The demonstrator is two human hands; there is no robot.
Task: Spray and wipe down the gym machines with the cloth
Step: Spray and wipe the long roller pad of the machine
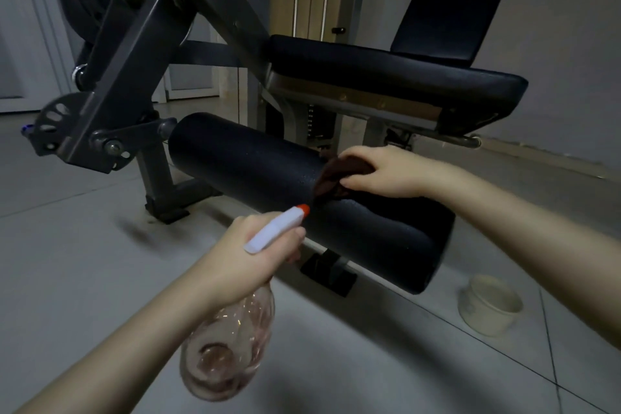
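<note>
Gripping cloth on roller pad: right hand | left hand clutches spray bottle

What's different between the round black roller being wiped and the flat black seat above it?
The roller pad is a cylinder; the seat pad is a flat slab. The roller pad sits low, near the floor; the seat pad sits higher. The right hand holds a cloth against the roller pad; nothing touches the seat pad. Both are black and padded.
</note>
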